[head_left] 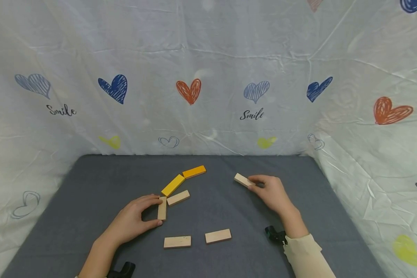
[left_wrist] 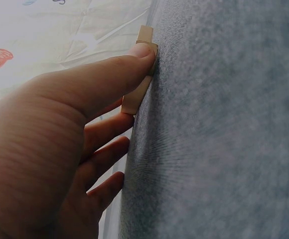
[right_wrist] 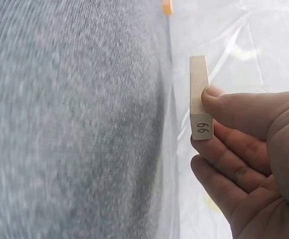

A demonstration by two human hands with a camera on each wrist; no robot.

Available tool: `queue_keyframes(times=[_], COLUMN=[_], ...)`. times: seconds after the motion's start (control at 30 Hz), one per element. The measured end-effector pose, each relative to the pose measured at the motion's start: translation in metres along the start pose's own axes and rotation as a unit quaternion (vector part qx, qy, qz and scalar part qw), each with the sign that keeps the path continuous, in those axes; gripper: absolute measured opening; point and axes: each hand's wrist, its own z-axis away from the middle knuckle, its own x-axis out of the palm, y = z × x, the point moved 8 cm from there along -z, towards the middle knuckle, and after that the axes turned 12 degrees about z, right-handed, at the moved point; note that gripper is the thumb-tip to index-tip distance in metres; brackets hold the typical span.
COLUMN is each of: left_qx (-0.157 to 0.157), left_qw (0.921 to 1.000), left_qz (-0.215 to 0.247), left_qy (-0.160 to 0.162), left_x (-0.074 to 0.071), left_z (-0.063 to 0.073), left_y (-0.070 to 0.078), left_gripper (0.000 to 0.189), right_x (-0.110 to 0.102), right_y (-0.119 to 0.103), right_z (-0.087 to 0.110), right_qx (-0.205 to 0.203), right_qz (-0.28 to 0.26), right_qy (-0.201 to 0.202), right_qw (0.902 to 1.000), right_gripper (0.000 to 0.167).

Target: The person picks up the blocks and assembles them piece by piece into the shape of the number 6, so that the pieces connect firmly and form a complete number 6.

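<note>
My left hand (head_left: pixel 133 218) pinches a plain wooden block (head_left: pixel 162 209) by its two ends, thumb at the near end and fingertips at the far end. Its far end lies close to a yellow block (head_left: pixel 173 185) and another plain wooden block (head_left: pixel 178 198). An orange-yellow block (head_left: pixel 194 172) continues from the yellow one toward the back. Over at the right, my right hand (head_left: pixel 272 193) holds a plain wooden block (head_left: pixel 243 180) between thumb and fingers. In the right wrist view, that block (right_wrist: pixel 199 84) has a number stamped on its end.
Two more plain blocks, one on the left (head_left: pixel 177 242) and one on the right (head_left: pixel 218 236), lie flat near the front of the grey cloth-covered table (head_left: pixel 264 255). Behind it hangs a white curtain (head_left: pixel 215 38) printed with hearts.
</note>
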Motion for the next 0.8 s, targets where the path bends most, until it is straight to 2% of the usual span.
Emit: queue_keyframes(times=[0.57,0.8], left_qx=[0.003,0.005], left_qw=[1.0,1.0], left_qz=[-0.001,0.0], left_qy=[0.0,0.0], left_x=[0.0,-0.001], left_z=[0.0,0.0], left_y=[0.002,0.002], left_gripper=[0.064,0.063], right_x=[0.009,0.015], right_y=[-0.019,-0.027], right_z=[-0.006,-0.008], right_qx=[-0.012,-0.03], right_qz=[-0.014,-0.026], right_qy=[-0.008,-0.011], right_qw=[0.9998,0.9991], right_gripper=[0.033,0.031])
